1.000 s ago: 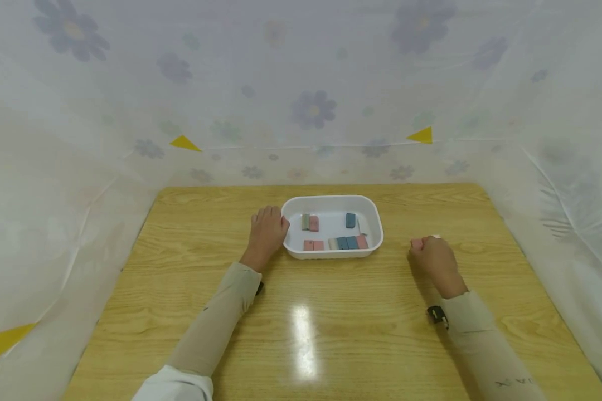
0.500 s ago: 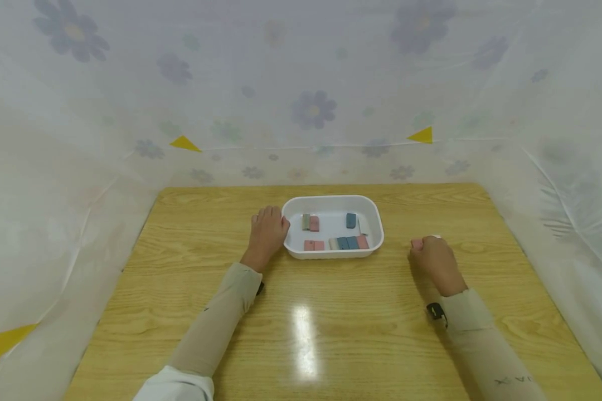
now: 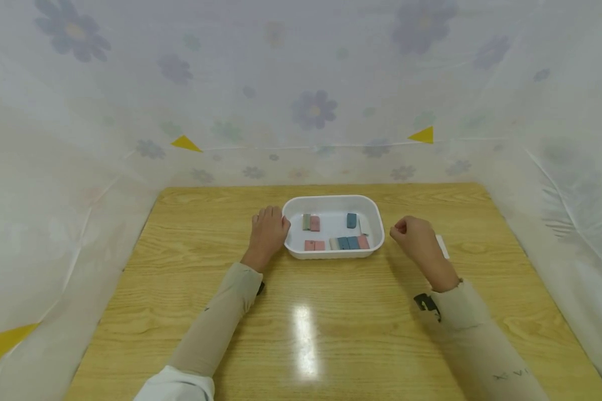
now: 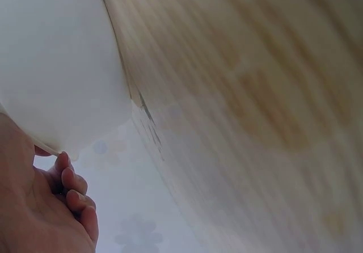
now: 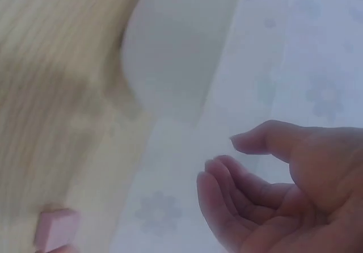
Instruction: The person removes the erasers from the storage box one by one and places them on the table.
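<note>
My left hand (image 3: pixel 268 236) holds the left rim of a white plastic tub (image 3: pixel 331 254); in the left wrist view its thumb and curled fingers meet at the lip. Inside the tub lie small pink, blue and pale blocks, among them a lone blue block (image 3: pixel 351 220) and a pink block (image 3: pixel 314 224). My right hand (image 3: pixel 415 239) hovers right of the tub, fingers loosely curled. Its thumb stands apart from the fingertips in the right wrist view, with nothing between them. A pink block (image 5: pixel 57 230) sits on the table there, hidden in the head view.
A flat white piece (image 3: pixel 442 247) lies on the table just right of my right hand. The wood-grain table (image 3: pixel 361 328) is walled by pale flowered sheeting (image 3: pixel 311 67) at the back and both sides.
My right hand has left the spot by the pink block and white piece and moved left toward the tub, uncovering the white piece. My left hand has stayed on the tub's rim.
</note>
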`<state>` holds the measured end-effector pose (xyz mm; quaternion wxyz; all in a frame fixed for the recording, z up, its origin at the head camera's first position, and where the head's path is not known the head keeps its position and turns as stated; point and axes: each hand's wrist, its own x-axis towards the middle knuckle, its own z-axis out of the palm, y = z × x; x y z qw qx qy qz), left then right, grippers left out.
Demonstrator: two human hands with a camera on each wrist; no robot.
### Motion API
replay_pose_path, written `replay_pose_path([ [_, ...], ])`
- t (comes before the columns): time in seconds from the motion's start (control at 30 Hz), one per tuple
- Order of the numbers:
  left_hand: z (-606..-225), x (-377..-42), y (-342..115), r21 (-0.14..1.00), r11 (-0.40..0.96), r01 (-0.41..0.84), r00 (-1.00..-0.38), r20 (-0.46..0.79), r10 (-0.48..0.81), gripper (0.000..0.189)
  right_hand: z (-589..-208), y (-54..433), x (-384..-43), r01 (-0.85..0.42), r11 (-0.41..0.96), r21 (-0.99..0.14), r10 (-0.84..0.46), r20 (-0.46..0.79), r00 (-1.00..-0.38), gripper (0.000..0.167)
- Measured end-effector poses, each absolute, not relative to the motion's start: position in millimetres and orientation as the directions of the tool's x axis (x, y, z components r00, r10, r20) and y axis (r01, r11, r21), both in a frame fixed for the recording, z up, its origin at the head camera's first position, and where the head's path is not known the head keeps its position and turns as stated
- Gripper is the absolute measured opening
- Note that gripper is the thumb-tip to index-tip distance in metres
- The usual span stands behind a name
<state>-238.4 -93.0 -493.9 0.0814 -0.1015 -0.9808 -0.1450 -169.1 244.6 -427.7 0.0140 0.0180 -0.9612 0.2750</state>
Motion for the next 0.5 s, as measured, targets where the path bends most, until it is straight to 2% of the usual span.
replay_pose_path([
  [0.27, -495, -239, -93, 0.284, 0.931, 0.229, -0.964, 0.201, 0.176, 0.023, -421, 211, -181, -0.122, 0.835, -0.537, -0.132, 0.02, -0.991, 0.022],
  [0.5, -494, -239, -93, 0.28, 0.934, 0.224, -0.966, 0.187, 0.176, 0.024, -429, 182, -193, -0.136, 0.824, -0.55, -0.192, -0.045, -0.98, 0.019],
])
